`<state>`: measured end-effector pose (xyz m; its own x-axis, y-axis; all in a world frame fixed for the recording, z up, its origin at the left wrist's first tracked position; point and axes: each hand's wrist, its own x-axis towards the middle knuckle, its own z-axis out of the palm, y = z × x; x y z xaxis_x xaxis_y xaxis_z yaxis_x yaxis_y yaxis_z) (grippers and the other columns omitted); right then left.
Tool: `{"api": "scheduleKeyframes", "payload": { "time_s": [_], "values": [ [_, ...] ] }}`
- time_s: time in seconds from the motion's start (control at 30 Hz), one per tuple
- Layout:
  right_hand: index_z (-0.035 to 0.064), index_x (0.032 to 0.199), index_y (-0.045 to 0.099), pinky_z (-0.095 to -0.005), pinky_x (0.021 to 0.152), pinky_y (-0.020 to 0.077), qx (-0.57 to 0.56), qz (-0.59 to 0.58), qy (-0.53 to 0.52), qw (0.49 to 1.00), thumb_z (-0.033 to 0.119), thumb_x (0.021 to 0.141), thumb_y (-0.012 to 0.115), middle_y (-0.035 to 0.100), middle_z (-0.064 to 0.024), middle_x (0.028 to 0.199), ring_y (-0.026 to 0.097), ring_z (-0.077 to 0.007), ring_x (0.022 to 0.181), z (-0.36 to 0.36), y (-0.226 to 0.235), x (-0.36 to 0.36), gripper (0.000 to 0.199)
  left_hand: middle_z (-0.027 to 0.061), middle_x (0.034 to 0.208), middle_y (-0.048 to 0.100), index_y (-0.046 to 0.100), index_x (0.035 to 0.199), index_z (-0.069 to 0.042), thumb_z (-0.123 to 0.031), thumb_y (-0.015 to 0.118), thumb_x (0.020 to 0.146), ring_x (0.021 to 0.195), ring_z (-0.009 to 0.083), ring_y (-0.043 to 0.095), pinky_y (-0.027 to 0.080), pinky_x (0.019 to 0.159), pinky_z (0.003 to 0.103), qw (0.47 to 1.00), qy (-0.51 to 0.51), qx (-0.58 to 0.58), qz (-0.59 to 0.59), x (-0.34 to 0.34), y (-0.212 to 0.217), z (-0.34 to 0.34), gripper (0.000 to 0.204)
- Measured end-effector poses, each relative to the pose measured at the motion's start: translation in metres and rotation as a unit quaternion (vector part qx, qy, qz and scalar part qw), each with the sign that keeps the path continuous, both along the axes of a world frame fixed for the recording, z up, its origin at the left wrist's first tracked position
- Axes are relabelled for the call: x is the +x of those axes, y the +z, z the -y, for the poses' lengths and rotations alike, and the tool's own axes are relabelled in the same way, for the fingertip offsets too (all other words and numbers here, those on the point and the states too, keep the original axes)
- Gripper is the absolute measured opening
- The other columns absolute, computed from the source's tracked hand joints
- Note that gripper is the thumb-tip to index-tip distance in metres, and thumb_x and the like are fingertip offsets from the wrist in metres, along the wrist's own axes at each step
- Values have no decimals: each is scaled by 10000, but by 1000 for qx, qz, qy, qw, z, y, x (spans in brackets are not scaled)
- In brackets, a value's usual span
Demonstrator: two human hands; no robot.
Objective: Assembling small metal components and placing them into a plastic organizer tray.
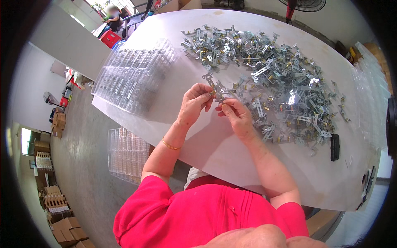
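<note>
My left hand (195,101) pinches a flat silver metal bracket (208,78) with holes in it, held up over the table near its front edge. My right hand (236,116) is closed with thumb and fingertips on another metal bracket (219,94) right beside the first. The two parts overlap between my hands, and whether they are joined I cannot tell. Just beyond and to the right spreads a big loose heap of small metal brackets (264,70), some with brass-coloured bits.
Stacked clear plastic trays (136,78) filled with metal parts stand on the left of the white table (198,132). More clear trays (128,153) sit lower down at left. A black oblong object (335,147) lies at right, near clear plastic sheets (368,91). A person (113,18) sits far off.
</note>
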<state>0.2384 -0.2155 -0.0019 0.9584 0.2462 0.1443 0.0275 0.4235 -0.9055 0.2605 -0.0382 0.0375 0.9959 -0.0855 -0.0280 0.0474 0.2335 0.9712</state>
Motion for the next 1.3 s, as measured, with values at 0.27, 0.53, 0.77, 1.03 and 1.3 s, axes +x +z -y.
{"api": "scheduleKeyframes", "payload": {
  "time_s": [0.27, 0.53, 0.77, 1.03, 1.3],
  "values": [
    [25, 1008, 617, -270, 783, 523, -20, 16, -19, 1000, 57, 968, 586, 666, -38, 928, 637, -121, 833, -1, -5, 0, 60, 82, 899, 624, 553, 1021, -2, 24, 529, 932, 655, 118, 566, 448, 526, 249, 994, -51, -87, -30, 1, -12, -7, 96],
    [21, 972, 595, -248, 743, 524, -91, 91, -75, 989, 16, 948, 599, 652, -42, 915, 641, -112, 824, -1, -6, -3, 25, 48, 858, 579, 562, 1023, -6, 0, 562, 933, 664, 118, 567, 457, 526, 252, 991, -65, -116, -28, 0, -18, -8, 90],
    [7, 966, 580, -239, 715, 515, -138, 172, -91, 971, -13, 926, 616, 624, -74, 985, 630, -122, 805, -2, -1, -4, 57, 62, 816, 573, 585, 1003, -38, -8, 583, 919, 591, 129, 525, 392, 452, 259, 960, -148, -234, -24, 3, -26, -18, 89],
    [-3, 991, 580, -254, 737, 513, -107, 198, -82, 971, -38, 924, 601, 611, -100, 992, 627, -145, 827, -2, 3, -11, 78, 80, 655, 526, 584, 983, -9, -24, 602, 866, 453, 145, 469, 344, 387, 265, 934, -228, -267, -60, 4, -29, -30, 119],
    [8, 987, 579, -275, 732, 520, -158, 251, -101, 950, -14, 927, 605, 620, -109, 978, 640, -168, 837, 1, 6, -12, 69, 126, 745, 566, 567, 1006, 14, -13, 611, 830, 430, 137, 472, 360, 328, 260, 931, -222, -272, -99, -1, -20, -34, 183]
  ]
}}
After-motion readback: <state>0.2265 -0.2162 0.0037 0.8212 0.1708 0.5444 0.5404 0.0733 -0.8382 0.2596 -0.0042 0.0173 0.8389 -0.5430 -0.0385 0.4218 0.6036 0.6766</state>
